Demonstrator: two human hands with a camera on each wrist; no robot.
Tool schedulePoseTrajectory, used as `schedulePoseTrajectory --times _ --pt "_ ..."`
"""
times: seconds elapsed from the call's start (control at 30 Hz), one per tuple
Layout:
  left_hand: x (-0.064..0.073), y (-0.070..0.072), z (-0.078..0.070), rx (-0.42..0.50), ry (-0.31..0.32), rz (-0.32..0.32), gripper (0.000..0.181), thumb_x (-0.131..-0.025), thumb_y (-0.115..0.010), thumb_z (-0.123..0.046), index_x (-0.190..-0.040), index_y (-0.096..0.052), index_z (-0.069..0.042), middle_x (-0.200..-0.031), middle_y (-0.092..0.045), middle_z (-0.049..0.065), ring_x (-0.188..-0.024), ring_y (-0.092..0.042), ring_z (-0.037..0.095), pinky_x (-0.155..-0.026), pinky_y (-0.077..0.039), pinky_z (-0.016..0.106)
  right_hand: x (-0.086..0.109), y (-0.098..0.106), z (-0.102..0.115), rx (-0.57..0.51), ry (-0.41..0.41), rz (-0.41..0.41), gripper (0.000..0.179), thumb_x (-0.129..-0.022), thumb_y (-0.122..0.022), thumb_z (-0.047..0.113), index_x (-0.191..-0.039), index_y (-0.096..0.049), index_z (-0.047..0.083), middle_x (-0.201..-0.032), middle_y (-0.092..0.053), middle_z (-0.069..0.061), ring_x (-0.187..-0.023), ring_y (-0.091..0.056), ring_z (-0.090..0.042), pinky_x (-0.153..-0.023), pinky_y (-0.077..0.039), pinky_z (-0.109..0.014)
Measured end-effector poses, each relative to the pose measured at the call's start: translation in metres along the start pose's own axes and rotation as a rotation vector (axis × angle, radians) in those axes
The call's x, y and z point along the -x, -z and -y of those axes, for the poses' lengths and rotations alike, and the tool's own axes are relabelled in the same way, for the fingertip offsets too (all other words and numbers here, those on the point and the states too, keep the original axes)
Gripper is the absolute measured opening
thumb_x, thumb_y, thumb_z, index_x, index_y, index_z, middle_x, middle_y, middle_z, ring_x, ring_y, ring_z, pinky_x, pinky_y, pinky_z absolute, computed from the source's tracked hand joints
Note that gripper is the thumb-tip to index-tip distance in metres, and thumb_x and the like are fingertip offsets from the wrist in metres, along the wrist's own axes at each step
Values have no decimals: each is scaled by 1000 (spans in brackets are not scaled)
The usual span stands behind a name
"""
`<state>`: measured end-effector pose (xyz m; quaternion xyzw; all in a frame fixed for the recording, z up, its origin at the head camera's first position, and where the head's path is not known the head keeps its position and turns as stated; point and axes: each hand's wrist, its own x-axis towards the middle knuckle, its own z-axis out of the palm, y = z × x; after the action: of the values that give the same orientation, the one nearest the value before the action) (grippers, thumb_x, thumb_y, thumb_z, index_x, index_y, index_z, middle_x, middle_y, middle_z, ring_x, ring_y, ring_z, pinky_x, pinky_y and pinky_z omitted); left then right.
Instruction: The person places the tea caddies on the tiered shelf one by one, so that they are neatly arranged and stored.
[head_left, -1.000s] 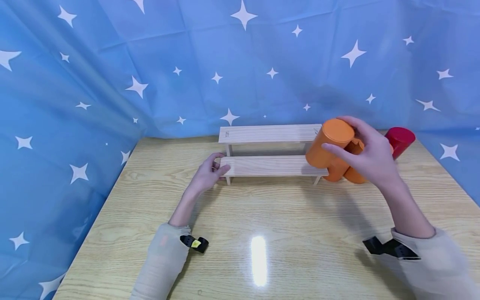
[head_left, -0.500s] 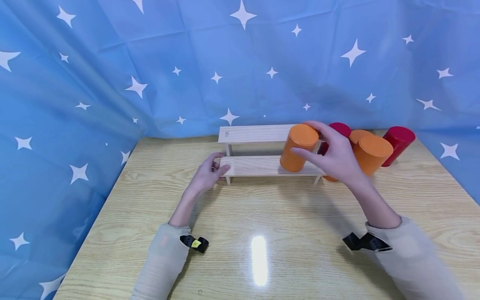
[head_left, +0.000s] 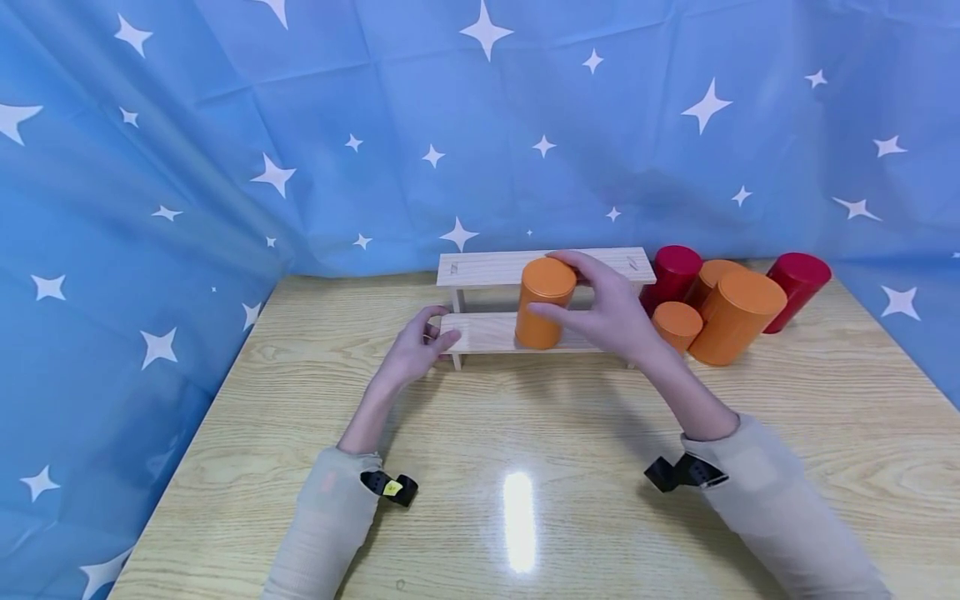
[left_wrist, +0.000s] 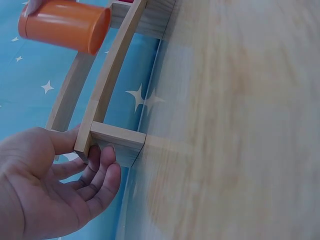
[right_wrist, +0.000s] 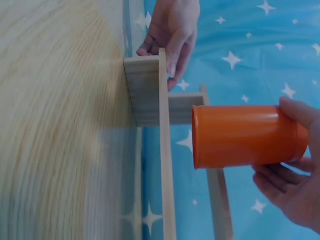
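Note:
An orange cup (head_left: pixel 542 317) hangs upside down over the lower board of a two-step wooden shelf (head_left: pixel 480 332). My right hand (head_left: pixel 611 308) grips the cup near its base, thumb on the near side. In the right wrist view, a gap shows between the cup's rim (right_wrist: pixel 195 137) and the lower board (right_wrist: pixel 166 150). At the shelf's left end, my left hand (head_left: pixel 420 342) holds the lower board between thumb and fingers. The left wrist view has that hand (left_wrist: pixel 55 185) at the board's end, with the orange cup (left_wrist: pixel 65 25) above.
Right of the shelf cluster a red cup (head_left: pixel 677 265), a short orange one (head_left: pixel 677 323), a tall orange one (head_left: pixel 738 321) and others partly hidden. Another red cup (head_left: pixel 801 279) leans outward in view. A blue starred curtain (head_left: pixel 480 125) backs the wooden table (head_left: pixel 480 467).
My right hand has carried the orange cup leftward from above the cluster to over the middle of the lower board. The left hand has stayed on the shelf.

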<state>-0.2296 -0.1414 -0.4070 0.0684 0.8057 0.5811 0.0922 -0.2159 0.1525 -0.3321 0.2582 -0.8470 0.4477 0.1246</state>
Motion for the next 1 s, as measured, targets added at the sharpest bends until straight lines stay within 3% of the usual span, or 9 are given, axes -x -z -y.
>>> schedulePoseTrajectory --times 0.33,0.63,1.0 --pt "-1 0 0 9 6 -5 48 -101 -65 -15 -143 -46 -3 -88 -42 7 -79 -50 19 -83 -61 38 -14 -28 2 -59 86 31 61 -83 -86 23 -135 -58 7 -122 -65 -4 -107 -62 -19 -92 -54 -45" --pt "0 0 -1 9 7 -12 46 -101 -65 -14 -142 -47 -4 -88 -42 7 -78 -50 19 -82 -61 39 -23 -46 6 -80 46 56 64 -83 -85 26 -136 -57 5 -122 -65 -7 -105 -62 -23 -93 -52 -52" --pt "1 0 -1 4 9 -5 46 -101 -64 -16 -142 -47 -6 -89 -46 8 -77 -54 23 -82 -61 41 -32 -61 11 -56 -29 84 66 -85 -83 37 -138 -56 9 -123 -63 -4 -106 -60 -22 -95 -50 -52"
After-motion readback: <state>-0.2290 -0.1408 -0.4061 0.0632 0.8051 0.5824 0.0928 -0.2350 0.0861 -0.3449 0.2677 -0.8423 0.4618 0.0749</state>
